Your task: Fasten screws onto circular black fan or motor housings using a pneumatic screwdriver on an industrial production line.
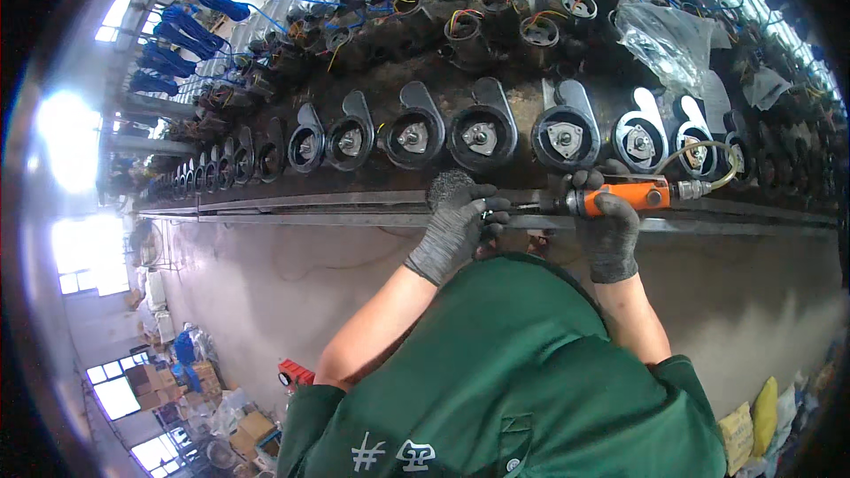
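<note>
My right hand, in a grey knit glove, grips an orange pneumatic screwdriver held level, its tip pointing left. An air hose curves up from its right end. My left hand, also gloved, is closed around the tool's bit end, fingers pinching something small I cannot make out. Both hands hover over the metal rail at the front edge of a long work line. Just beyond them stands a row of black round pump housings with silver hubs.
Behind the housings lie motors with coloured wires, silver cylinders and coils of blue cable. A clear plastic bag sits at the upper right. The concrete floor below holds cardboard boxes and a red object.
</note>
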{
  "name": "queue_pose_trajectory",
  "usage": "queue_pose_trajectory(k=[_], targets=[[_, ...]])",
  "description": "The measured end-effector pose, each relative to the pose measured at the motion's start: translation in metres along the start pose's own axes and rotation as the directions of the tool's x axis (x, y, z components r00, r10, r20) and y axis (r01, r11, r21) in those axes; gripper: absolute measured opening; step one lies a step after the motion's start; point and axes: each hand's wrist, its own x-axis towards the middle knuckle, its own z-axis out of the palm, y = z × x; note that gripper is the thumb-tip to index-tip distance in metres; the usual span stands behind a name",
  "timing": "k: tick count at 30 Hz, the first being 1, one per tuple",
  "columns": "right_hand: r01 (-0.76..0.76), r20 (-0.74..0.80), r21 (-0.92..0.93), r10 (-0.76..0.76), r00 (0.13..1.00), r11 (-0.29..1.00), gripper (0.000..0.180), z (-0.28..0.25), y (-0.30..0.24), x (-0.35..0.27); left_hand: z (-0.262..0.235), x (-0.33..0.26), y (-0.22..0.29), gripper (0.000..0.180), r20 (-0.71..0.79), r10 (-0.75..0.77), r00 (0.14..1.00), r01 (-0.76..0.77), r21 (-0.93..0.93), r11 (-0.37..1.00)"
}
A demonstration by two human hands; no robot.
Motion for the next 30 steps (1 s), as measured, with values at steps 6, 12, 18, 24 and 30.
queue_pose_trajectory(k=[6,12,18,24,30], targets=[[-0.052,0.094,0.087,0.044,0.995,0.995,0.054,-0.013,-0.025,0.0,0.047,-0.009,-0.012,0.036,0.01,0.031,0.999,-0.033,0.204,0.978],[-0.02,0.122,0.147,0.002,0.992,0.989,0.051,-0.014,-0.035,0.004,0.056,-0.009,-0.023,0.034,-0.008,0.08,0.997,-0.072,0.339,0.938],[-0.031,0.116,0.125,0.017,0.993,0.992,0.046,-0.017,-0.032,0.013,0.059,-0.003,-0.018,0.034,-0.024,0.033,0.999,-0.024,0.305,0.952],[-0.04,0.084,0.115,0.031,0.996,0.993,0.058,-0.01,-0.028,0.017,0.059,0.006,-0.003,0.037,-0.029,-0.004,1.0,0.014,0.35,0.937],[-0.037,0.115,0.11,0.025,0.993,0.993,0.06,-0.021,-0.024,0.022,0.062,0.013,0.002,0.037,0.029,-0.007,1.0,-0.004,0.342,0.94]])
